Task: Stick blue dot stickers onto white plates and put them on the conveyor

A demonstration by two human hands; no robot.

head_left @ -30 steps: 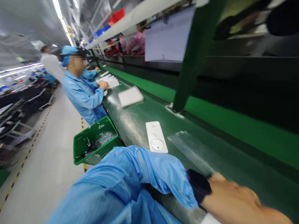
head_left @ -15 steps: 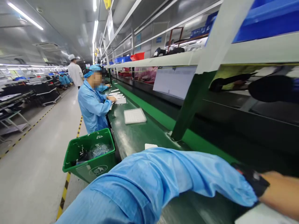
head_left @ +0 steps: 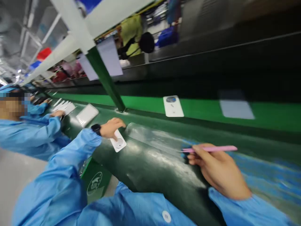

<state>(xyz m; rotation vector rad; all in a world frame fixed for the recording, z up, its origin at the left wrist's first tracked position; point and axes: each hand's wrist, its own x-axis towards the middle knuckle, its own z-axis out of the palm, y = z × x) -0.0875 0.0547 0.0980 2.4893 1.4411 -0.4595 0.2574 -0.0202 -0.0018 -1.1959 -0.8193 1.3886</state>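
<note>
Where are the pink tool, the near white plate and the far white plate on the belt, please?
pink tool point(head_left: 211, 148): head view, middle of its shaft.
near white plate point(head_left: 119, 144): head view, its bare end with the round mark.
far white plate point(head_left: 173, 107): head view, centre of its face.

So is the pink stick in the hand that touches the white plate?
No, the right hand holds the pink stick; the left hand rests on the white plate.

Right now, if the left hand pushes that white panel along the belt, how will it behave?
The white panel looks thin and flat, so it probably slides rather than tips or rolls. The belt is glossy, so it may skid under the left hand. It seems rigid, likely light.
</note>
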